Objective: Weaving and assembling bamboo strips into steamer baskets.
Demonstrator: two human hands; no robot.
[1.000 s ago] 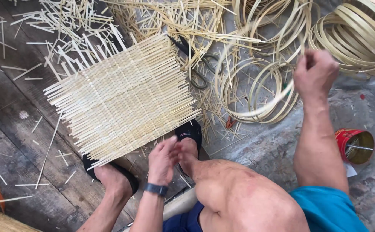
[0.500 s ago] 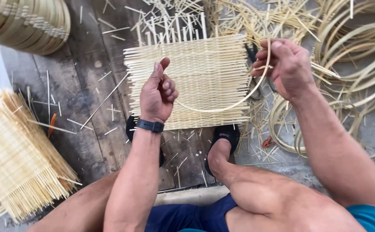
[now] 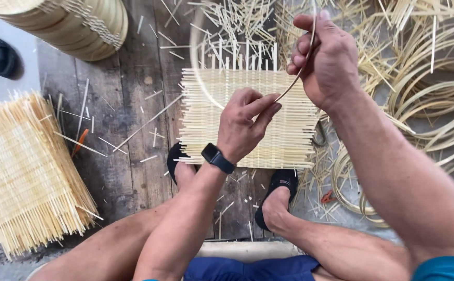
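A thin bamboo hoop strip (image 3: 195, 67) curves in the air above a square woven bamboo mat (image 3: 289, 125). My right hand (image 3: 326, 57) grips the strip near one end, raised over the mat's far edge. My left hand (image 3: 245, 122), with a dark watch on the wrist, pinches the same strip between thumb and fingers just below. The mat lies on the dark wooden planks (image 3: 133, 156) in front of my two feet in black sandals (image 3: 281, 182).
A stack of woven mats (image 3: 24, 171) lies at the left. Finished round baskets (image 3: 76, 21) stand at top left. Coiled bamboo hoops (image 3: 435, 99) and loose splints (image 3: 237, 21) cover the floor at right and top. A small orange tool (image 3: 80, 140) lies on the planks.
The view has swung left and nearer. My right hand carried the hoop strip from the coils to above the mat, and my left hand rose and pinched it.
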